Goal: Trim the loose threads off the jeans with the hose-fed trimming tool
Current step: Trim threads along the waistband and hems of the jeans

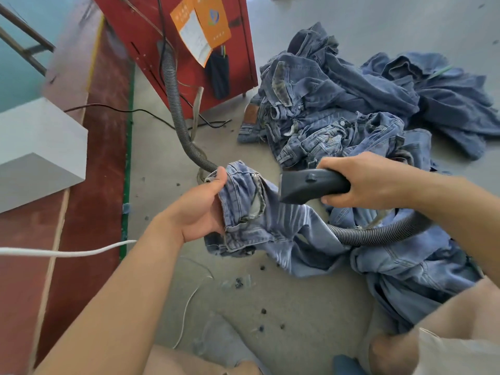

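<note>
- Left hand (200, 209) grips the jeans (259, 220) at the waistband end, thumb on top and fingers curled round the bunched denim, holding that end up off the floor (270, 307).
- Those jeans sit mid-frame; from the raised end the legs trail down and to the right onto the floor and run into more denim by the person's right knee.
- Right hand (362, 180) is wrapped round the dark handle of the trimming tool (311, 185), fingers curled under, thumb side on top.
- The tool's wide flat nose points left, just beside the jeans' upper edge; I cannot tell whether it touches the cloth.
- The grey ribbed hose (378, 234) loops from under the right wrist, down across the denim.
- A second stretch of ribbed hose (173, 90) comes down from the red machine cabinet (189, 50) at the top and disappears behind the held waistband.
- An orange paper sheet (203, 25) is stuck on the cabinet's side, with a dark pouch hanging below it.
- A pile of jeans (351, 104) lies heaped on the floor beyond the hands, to the right of the cabinet.
- A white cord (67, 251) crosses in from the left edge, near the left forearm.
- Small dark bits are scattered on the floor between the knees.
</note>
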The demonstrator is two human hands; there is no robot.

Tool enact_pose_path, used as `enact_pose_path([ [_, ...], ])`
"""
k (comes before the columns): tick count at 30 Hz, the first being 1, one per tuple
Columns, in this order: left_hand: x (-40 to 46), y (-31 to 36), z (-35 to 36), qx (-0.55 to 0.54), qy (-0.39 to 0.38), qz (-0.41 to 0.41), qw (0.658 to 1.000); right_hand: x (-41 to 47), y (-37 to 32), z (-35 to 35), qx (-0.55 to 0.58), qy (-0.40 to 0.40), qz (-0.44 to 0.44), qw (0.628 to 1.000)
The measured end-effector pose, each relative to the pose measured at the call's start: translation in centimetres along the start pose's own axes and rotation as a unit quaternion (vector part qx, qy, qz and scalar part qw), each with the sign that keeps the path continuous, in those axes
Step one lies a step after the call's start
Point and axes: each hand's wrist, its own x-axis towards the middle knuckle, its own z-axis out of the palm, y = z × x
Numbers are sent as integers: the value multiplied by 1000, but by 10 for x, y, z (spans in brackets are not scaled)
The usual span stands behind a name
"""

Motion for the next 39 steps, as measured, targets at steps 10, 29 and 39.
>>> enact_pose_path([
  [10,13,-3,2,44,139,52,988,-3,-7,76,-282,-80,-4,956],
  [29,3,10,7,-40,118,25,992,-2,-16,88,-252,18,-42,967],
  [39,-2,12,-13,165,175,20,970,-15,-11,24,32,122,-8,992],
])
